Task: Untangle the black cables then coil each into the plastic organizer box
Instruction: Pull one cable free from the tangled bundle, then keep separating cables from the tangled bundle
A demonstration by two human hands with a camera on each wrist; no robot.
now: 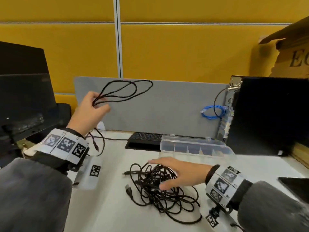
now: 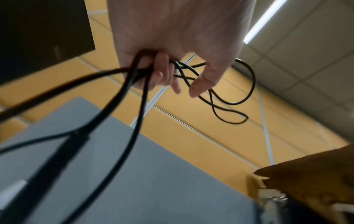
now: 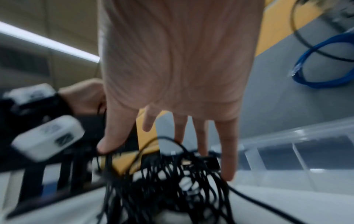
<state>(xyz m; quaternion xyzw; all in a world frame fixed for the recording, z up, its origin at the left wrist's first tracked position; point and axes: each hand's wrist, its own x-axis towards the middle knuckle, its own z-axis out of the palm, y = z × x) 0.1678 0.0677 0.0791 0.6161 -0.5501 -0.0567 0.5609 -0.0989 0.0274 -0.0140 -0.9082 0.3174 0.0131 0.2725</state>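
Note:
My left hand point(image 1: 93, 109) point(image 2: 172, 72) is raised above the desk and grips a black cable point(image 1: 123, 91) point(image 2: 237, 98) folded into loose loops; the cable's ends hang down past my wrist. A tangled pile of black cables point(image 1: 160, 186) point(image 3: 162, 186) lies on the white desk in front of me. My right hand point(image 1: 172, 173) point(image 3: 172, 136) lies flat on top of that pile with its fingers spread and straight. The clear plastic organizer box point(image 1: 197, 146) point(image 3: 287, 159) stands open behind the pile, its compartments showing.
A black keyboard point(image 1: 145, 138) lies behind the pile, by a grey divider panel point(image 1: 167, 106). A black computer tower point(image 1: 267, 114) with a blue cable point(image 1: 212, 111) stands at the right, a monitor point(image 1: 23, 91) at the left, a dark tablet point(image 1: 296, 186) at the right edge.

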